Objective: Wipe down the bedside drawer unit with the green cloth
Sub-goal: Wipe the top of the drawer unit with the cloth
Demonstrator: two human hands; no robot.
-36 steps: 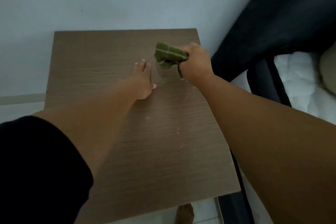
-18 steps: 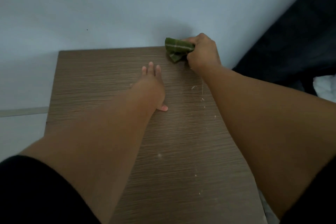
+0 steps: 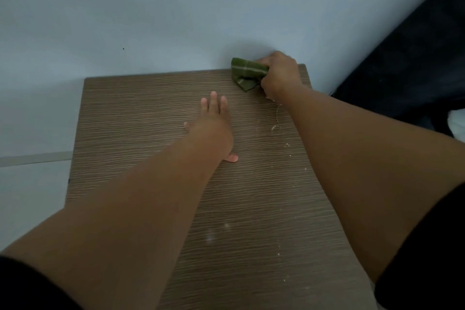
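The brown wood-grain top of the bedside drawer unit point(image 3: 130, 138) fills the middle of the view. My right hand point(image 3: 280, 74) grips a bunched green cloth point(image 3: 246, 73) with a pale stripe at the far right corner of the top, close to the wall. My left hand point(image 3: 215, 128) rests flat on the top near its centre, fingers straight and pointing at the wall. Small white crumbs and a thin thread point(image 3: 276, 121) lie on the surface below the right hand. The unit's drawers are out of sight.
A pale blue wall point(image 3: 176, 20) rises right behind the unit. A dark bed cover point(image 3: 412, 63) and a bit of white bedding point(image 3: 456, 121) lie to the right. Pale floor with a skirting strip point(image 3: 32, 158) shows on the left.
My right hand has carried the cloth from the middle right of the top to its far right corner by the wall. The left hand stays flat on the surface.
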